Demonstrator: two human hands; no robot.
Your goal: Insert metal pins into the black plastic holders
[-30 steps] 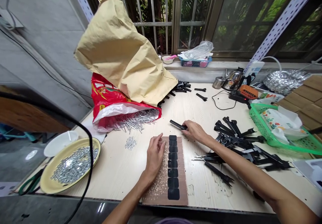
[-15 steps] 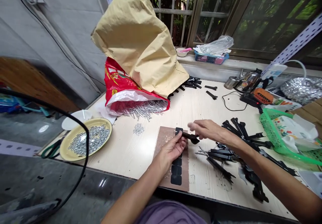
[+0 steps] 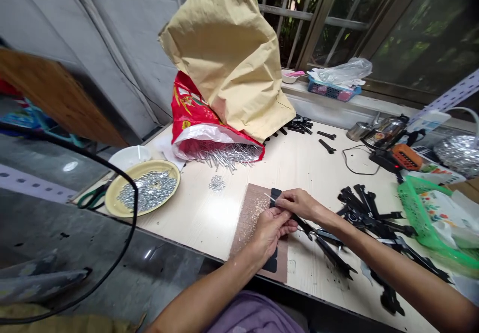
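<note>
My left hand (image 3: 272,227) and my right hand (image 3: 297,203) meet over a brown board (image 3: 250,213) that carries a row of black pads. Both hands are closed on one long black plastic piece (image 3: 304,223), which runs from between them down to the right. A thin metal pin sticks out at its upper left end, by my right fingertips. A small heap of shiny nuts (image 3: 216,183) lies on the table left of the board.
A pile of black plastic pieces (image 3: 368,213) lies to the right. A yellow plate (image 3: 118,207) of screws sits at the left edge, a red bag (image 3: 194,123) spilling nails under a brown paper sack behind. A green basket (image 3: 419,218) and kettle (image 3: 385,131) stand at right.
My right hand carried the black piece from the table to the board, and my left hand rose off the board to grip it too. The camera swung left.
</note>
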